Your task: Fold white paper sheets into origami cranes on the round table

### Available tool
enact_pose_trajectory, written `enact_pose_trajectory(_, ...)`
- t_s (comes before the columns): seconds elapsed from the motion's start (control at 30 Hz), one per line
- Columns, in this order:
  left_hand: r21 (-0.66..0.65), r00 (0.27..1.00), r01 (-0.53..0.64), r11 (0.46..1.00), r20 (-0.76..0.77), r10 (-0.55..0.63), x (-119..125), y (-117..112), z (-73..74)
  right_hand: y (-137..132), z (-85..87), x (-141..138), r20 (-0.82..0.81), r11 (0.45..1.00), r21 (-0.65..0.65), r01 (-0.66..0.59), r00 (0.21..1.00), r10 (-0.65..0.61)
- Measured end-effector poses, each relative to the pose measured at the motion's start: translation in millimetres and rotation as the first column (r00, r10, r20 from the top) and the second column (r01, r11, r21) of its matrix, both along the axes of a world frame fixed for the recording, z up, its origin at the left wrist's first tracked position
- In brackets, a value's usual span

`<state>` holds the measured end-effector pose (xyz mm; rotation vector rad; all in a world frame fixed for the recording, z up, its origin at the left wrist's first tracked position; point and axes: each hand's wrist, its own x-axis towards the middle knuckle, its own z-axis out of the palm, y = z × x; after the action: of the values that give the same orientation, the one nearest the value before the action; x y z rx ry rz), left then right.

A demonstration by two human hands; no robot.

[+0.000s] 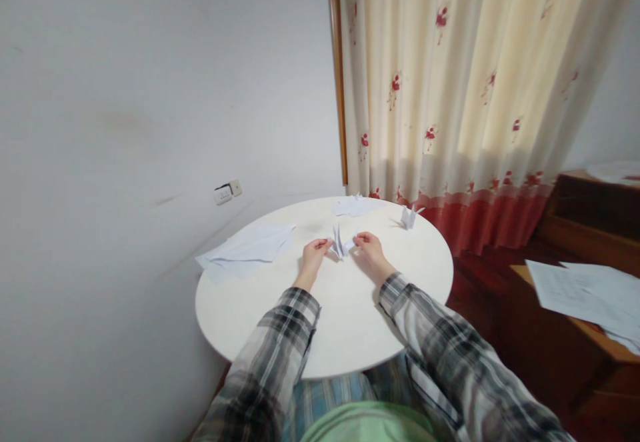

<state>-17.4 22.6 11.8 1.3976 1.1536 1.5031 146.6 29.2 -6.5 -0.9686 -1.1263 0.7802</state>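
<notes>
Between my two hands, over the middle of the round white table (345, 329), is a folded white paper crane (339, 245). My left hand (315, 255) pinches its left tip between thumb and fingers. On the other side, my right hand (371, 253) pinches the right end of the folded paper. The crane's raised points stand up between the hands. Another folded paper crane (409, 218) stands near the table's far right edge, apart from my hands.
White paper sheets (250, 245) lie at the table's left edge, some overhanging it. Smaller paper pieces (353, 206) lie at the far edge. A flowered curtain (465, 95) hangs behind. To the right, papers (590, 295) rest on a wooden cabinet (613, 352).
</notes>
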Motion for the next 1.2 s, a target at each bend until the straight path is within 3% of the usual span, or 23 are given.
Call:
enact_pose_trajectory(0.13, 0.064, 0.994, -0.058, 0.996, -0.092, 0.063, 2.4, 3.8, -0.8, 0.4, 2.2, 1.2, 0.127, 0.999, 0.020, 0.047, 0.991, -0.049)
enact_pose_trajectory(0.27, 0.153, 0.978, -0.074, 0.985, -0.180, 0.102, 8.4, -0.5, 0.1, -4.2, 7.1, -1.1, 0.200, 0.963, 0.196, 0.183, 0.954, -0.222)
enact_pose_trajectory(0.33, 0.171, 0.969, -0.056, 0.984, -0.228, 0.094, 11.4, -2.5, -1.0, -5.2, 8.1, -2.1, 0.238, 0.943, 0.276, 0.184, 0.938, -0.253)
enact_pose_trajectory(0.43, 0.179, 0.965, -0.014, 0.984, -0.254, 0.060, 14.9, -1.9, -4.4, -4.1, 8.7, -2.2, 0.308, 0.947, 0.306, 0.095, 0.932, -0.192)
enact_pose_trajectory(0.6, 0.203, 0.978, 0.035, 0.979, -0.208, 0.008, 17.4, 2.1, -7.4, -4.0, 12.5, 0.3, 0.371, 0.968, 0.247, -0.042, 0.927, -0.055)
enact_pose_trajectory(0.8, 0.149, 0.981, 0.118, 0.982, -0.171, -0.092, 17.6, -5.9, -2.4, -8.5, 19.3, 1.3, 0.325, 0.979, 0.181, -0.094, 0.945, 0.031)
enact_pose_trajectory(0.9, 0.121, 0.966, 0.149, 0.981, -0.231, -0.118, 15.6, -8.4, 1.7, -9.7, 21.8, 2.2, 0.321, 0.981, 0.164, -0.099, 0.946, 0.042)
enact_pose_trajectory(1.07, 0.260, 0.975, 0.096, 0.961, -0.219, -0.038, 13.0, -6.6, 10.9, -10.5, 21.4, 1.0, 0.366, 0.977, 0.198, -0.078, 0.931, 0.000)
enact_pose_trajectory(1.2, 0.341, 0.943, 0.143, 0.929, -0.332, -0.023, 13.2, -8.8, 17.2, -8.9, 18.3, -0.1, 0.409, 0.971, 0.228, -0.071, 0.912, -0.029)
